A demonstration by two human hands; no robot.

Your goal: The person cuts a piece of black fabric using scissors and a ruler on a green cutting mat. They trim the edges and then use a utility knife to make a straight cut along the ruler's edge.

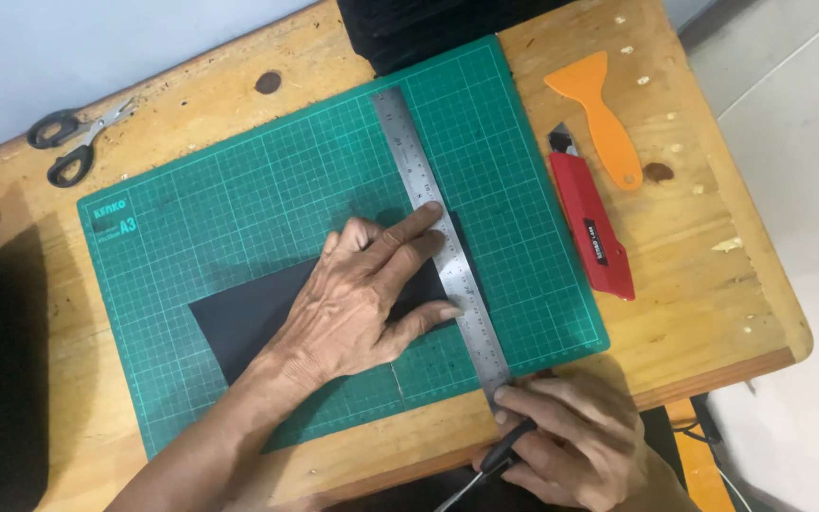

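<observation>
- A wooden table (713,284) is seen from above, with most of its top taken up by a green cutting mat (239,209).
- A dark sheet (248,318) is laid on the mat, mostly hidden under the left hand.
- A steel ruler (428,190) is set across the mat (slightly tilted), with its edge along the sheet's right side.
- The left hand (362,294) is spread flat and open, palm down on the sheet, fingertips pressed onto the ruler; nothing is gripped.
- The right hand (571,441) is closed around a thin dark-handled tool (504,453) at the ruler's near end, just off the mat's edge.
- Parked well apart on the right: a red utility knife (591,223) and an orange scraper (604,118).
- Scissors (73,142) are left at the far left corner.
</observation>
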